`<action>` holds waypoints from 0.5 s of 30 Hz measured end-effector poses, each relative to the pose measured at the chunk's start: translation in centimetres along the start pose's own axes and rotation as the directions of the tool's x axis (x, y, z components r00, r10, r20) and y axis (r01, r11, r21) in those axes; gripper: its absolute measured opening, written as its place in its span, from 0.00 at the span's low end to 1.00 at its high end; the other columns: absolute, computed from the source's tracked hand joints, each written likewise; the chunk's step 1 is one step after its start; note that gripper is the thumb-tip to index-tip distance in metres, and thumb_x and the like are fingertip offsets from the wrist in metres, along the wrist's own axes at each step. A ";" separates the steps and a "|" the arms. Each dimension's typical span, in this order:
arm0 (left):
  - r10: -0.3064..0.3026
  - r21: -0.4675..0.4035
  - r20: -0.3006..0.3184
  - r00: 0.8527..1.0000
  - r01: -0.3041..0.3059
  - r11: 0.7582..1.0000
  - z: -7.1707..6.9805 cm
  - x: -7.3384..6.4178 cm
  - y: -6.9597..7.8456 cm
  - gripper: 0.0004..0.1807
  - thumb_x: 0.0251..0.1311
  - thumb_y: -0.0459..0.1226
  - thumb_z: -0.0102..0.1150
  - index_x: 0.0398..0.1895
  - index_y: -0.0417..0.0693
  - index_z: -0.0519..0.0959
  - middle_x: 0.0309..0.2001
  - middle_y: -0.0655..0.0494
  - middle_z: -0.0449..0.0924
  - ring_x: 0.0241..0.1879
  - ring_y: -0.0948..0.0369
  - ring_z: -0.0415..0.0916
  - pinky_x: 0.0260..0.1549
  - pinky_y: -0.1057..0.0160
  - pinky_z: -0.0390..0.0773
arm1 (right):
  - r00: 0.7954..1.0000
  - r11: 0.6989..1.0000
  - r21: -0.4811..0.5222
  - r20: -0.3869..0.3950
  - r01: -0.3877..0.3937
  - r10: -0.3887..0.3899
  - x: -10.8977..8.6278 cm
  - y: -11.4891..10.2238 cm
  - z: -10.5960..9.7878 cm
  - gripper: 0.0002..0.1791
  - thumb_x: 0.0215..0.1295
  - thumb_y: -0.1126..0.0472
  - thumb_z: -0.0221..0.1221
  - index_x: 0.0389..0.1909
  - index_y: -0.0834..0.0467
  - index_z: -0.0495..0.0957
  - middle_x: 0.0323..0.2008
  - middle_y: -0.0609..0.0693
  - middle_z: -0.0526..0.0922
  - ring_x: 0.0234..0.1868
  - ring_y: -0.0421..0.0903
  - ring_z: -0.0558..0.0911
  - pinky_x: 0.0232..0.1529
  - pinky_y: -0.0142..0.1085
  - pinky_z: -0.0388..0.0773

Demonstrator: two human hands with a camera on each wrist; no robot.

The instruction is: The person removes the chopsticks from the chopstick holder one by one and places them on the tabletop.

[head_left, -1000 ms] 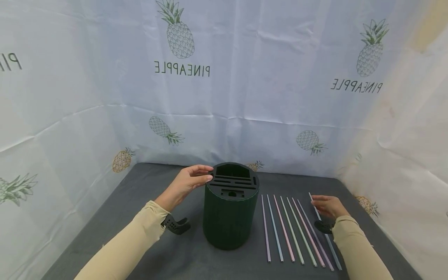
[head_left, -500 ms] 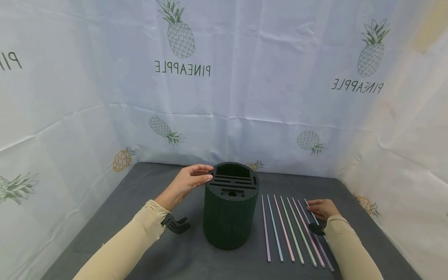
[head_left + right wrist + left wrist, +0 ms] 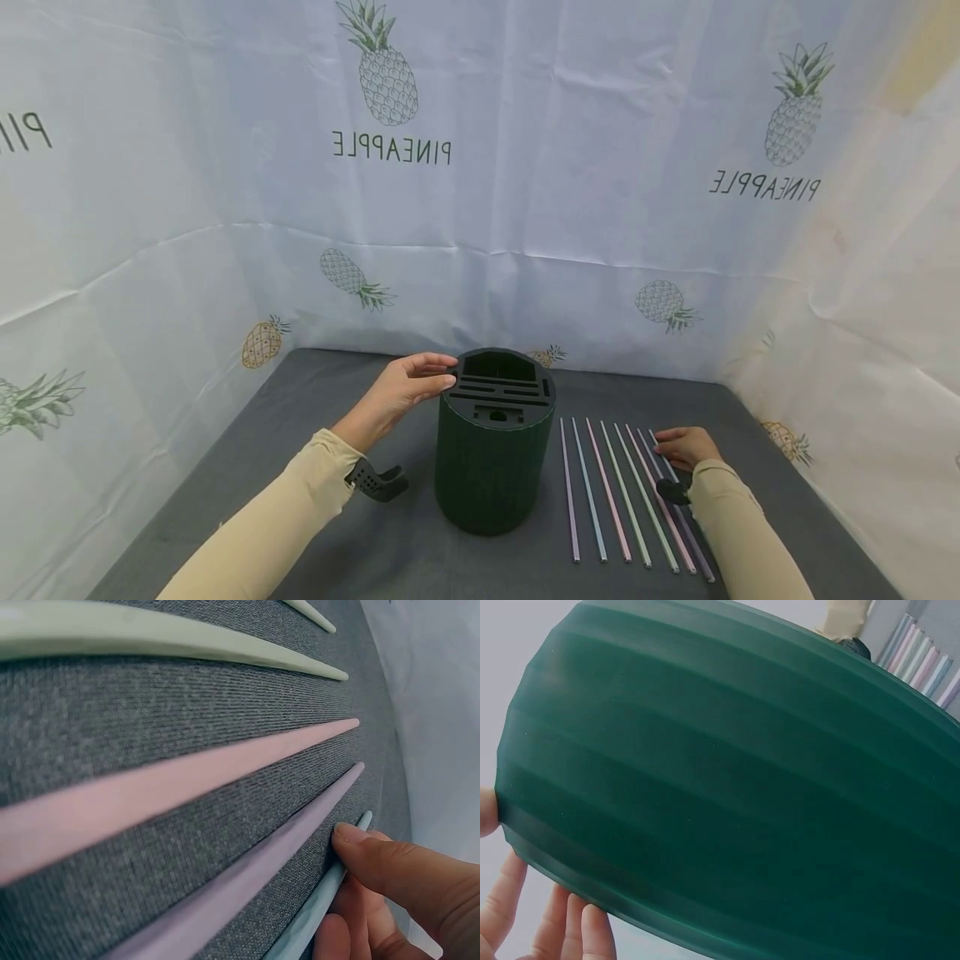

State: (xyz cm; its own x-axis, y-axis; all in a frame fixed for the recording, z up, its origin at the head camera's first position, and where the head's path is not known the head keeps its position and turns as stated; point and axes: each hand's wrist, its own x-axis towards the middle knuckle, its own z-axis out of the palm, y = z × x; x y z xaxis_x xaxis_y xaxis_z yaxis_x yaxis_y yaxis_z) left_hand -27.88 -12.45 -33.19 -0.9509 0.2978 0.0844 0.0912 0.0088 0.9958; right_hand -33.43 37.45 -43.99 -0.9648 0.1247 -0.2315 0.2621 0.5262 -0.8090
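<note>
A dark green cylindrical knife and utensil holder (image 3: 489, 467) with a slotted top stands upright on the dark cloth. My left hand (image 3: 405, 389) touches the left of its rim, fingers extended; in the left wrist view the fingertips (image 3: 555, 915) lie against its ribbed wall. On the right, my right hand (image 3: 686, 447) pinches a light blue chopstick (image 3: 311, 904) near its thin end, between thumb and fingers. That chopstick lies low at the cloth, beside a purple chopstick (image 3: 262, 859). Past it come a pink chopstick (image 3: 187, 776) and a pale green chopstick (image 3: 187, 645).
Several pastel chopsticks lie side by side between the holder and my right hand, among them a pink chopstick (image 3: 613, 500). Grey cloth (image 3: 360, 550) covers the table. A pineapple-print curtain (image 3: 495, 183) hangs around the back and sides.
The right hand has moved left with the blue chopstick, bringing it close to the purple one at the row's right end. The left hand and the holder stay put.
</note>
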 end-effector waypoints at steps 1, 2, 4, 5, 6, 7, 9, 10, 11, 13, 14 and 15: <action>-0.004 -0.003 -0.002 1.000 0.004 1.000 0.0 0.0 0.0 0.25 0.60 0.39 0.66 0.59 0.43 0.75 0.59 0.48 0.72 0.57 0.56 0.73 0.64 0.51 0.70 | 1.000 1.000 0.003 -0.005 -0.005 0.005 0.0 0.0 0.0 0.22 0.55 0.70 0.66 0.51 0.75 0.77 0.37 0.57 0.85 0.32 0.40 0.81 0.38 0.40 0.84; -0.005 -0.004 -0.003 1.000 0.005 1.000 0.0 0.0 0.0 0.24 0.59 0.39 0.66 0.59 0.44 0.75 0.59 0.48 0.72 0.57 0.56 0.73 0.64 0.52 0.70 | 1.000 1.000 -0.001 -0.003 -0.001 0.001 0.0 0.0 0.0 0.22 0.55 0.70 0.66 0.51 0.75 0.76 0.37 0.57 0.85 0.32 0.40 0.81 0.37 0.41 0.84; -0.008 -0.008 -0.003 1.000 0.008 1.000 0.0 0.0 0.0 0.24 0.59 0.39 0.66 0.59 0.44 0.75 0.59 0.49 0.72 0.57 0.56 0.73 0.64 0.52 0.70 | 1.000 1.000 -0.002 -0.006 -0.002 0.002 0.0 0.1 0.0 0.22 0.55 0.70 0.66 0.51 0.75 0.76 0.36 0.55 0.85 0.31 0.40 0.81 0.37 0.40 0.84; -0.008 -0.009 -0.004 1.000 0.008 1.000 0.0 0.0 0.0 0.24 0.59 0.39 0.66 0.59 0.44 0.75 0.59 0.49 0.72 0.57 0.56 0.73 0.64 0.52 0.70 | 1.000 1.000 -0.002 -0.009 -0.004 0.004 0.0 0.1 0.1 0.22 0.56 0.70 0.66 0.51 0.75 0.76 0.36 0.55 0.85 0.31 0.40 0.81 0.37 0.40 0.84; -0.006 -0.010 -0.003 1.000 0.006 1.000 0.1 0.0 0.0 0.24 0.59 0.39 0.66 0.59 0.44 0.75 0.59 0.49 0.72 0.57 0.56 0.73 0.64 0.52 0.70 | 1.000 1.000 -0.003 -0.008 -0.003 0.003 -0.1 0.1 0.1 0.22 0.56 0.70 0.66 0.51 0.75 0.76 0.36 0.55 0.85 0.31 0.40 0.81 0.37 0.40 0.84; -0.007 -0.013 -0.004 1.000 0.007 1.000 0.1 0.0 0.0 0.24 0.59 0.39 0.66 0.59 0.44 0.76 0.59 0.49 0.72 0.57 0.56 0.73 0.64 0.52 0.70 | 1.000 1.000 -0.005 -0.009 -0.005 0.005 0.0 0.1 0.1 0.22 0.56 0.70 0.66 0.51 0.75 0.76 0.35 0.54 0.85 0.31 0.40 0.81 0.36 0.40 0.84; -0.003 -0.010 -0.003 1.000 0.003 1.000 0.1 0.0 0.0 0.24 0.59 0.39 0.66 0.59 0.44 0.76 0.59 0.49 0.73 0.57 0.56 0.73 0.64 0.52 0.70 | 1.000 1.000 -0.005 -0.009 -0.007 0.007 0.0 0.2 0.1 0.22 0.56 0.70 0.66 0.51 0.75 0.76 0.35 0.53 0.86 0.31 0.40 0.80 0.36 0.39 0.83; -0.001 -0.007 -0.003 1.000 0.001 1.000 0.1 0.0 0.0 0.24 0.59 0.39 0.66 0.59 0.44 0.76 0.59 0.49 0.73 0.57 0.56 0.74 0.64 0.52 0.71 | 1.000 1.000 -0.003 -0.009 -0.008 0.008 -0.1 0.2 0.1 0.22 0.56 0.70 0.66 0.51 0.75 0.76 0.34 0.53 0.86 0.31 0.40 0.81 0.36 0.40 0.83; -0.001 -0.005 -0.004 1.000 0.001 1.000 0.1 0.0 0.0 0.24 0.59 0.39 0.66 0.59 0.44 0.76 0.59 0.49 0.73 0.57 0.56 0.74 0.64 0.52 0.71 | 1.000 1.000 -0.002 -0.010 -0.009 0.009 0.0 0.2 0.1 0.22 0.56 0.70 0.66 0.51 0.75 0.76 0.34 0.53 0.86 0.31 0.39 0.81 0.36 0.40 0.83; -0.003 -0.003 -0.004 1.000 0.003 1.000 0.1 0.0 0.0 0.24 0.59 0.39 0.66 0.59 0.44 0.76 0.59 0.49 0.73 0.57 0.56 0.74 0.64 0.52 0.71 | 1.000 1.000 0.009 -0.001 -0.012 0.012 0.0 0.3 0.0 0.23 0.56 0.69 0.66 0.52 0.75 0.76 0.35 0.54 0.86 0.32 0.39 0.81 0.37 0.41 0.84; -0.004 -0.003 -0.004 1.000 0.004 1.000 0.1 0.0 0.0 0.24 0.59 0.39 0.66 0.59 0.44 0.76 0.59 0.49 0.73 0.57 0.56 0.74 0.64 0.52 0.71 | 1.000 1.000 0.017 0.005 -0.011 0.011 0.0 0.3 -0.1 0.24 0.57 0.68 0.66 0.53 0.75 0.75 0.36 0.54 0.86 0.33 0.39 0.81 0.38 0.41 0.84; -0.004 0.000 -0.003 1.000 0.004 1.000 0.1 0.0 0.1 0.24 0.59 0.39 0.66 0.59 0.44 0.76 0.59 0.49 0.73 0.57 0.56 0.74 0.64 0.52 0.71 | 1.000 1.000 0.025 0.008 -0.009 0.009 0.0 0.3 -0.2 0.24 0.58 0.68 0.65 0.54 0.75 0.75 0.36 0.53 0.86 0.33 0.39 0.82 0.39 0.41 0.84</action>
State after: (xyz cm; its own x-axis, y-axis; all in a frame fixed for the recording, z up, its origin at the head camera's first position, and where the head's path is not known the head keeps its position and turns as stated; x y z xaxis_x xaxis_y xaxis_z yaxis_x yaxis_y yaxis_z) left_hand -27.83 -12.38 -33.14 -0.9522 0.2946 0.0804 0.0872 0.0100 0.9961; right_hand -33.38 37.82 -44.15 -0.9623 0.1227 -0.2429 0.2713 0.5039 -0.8201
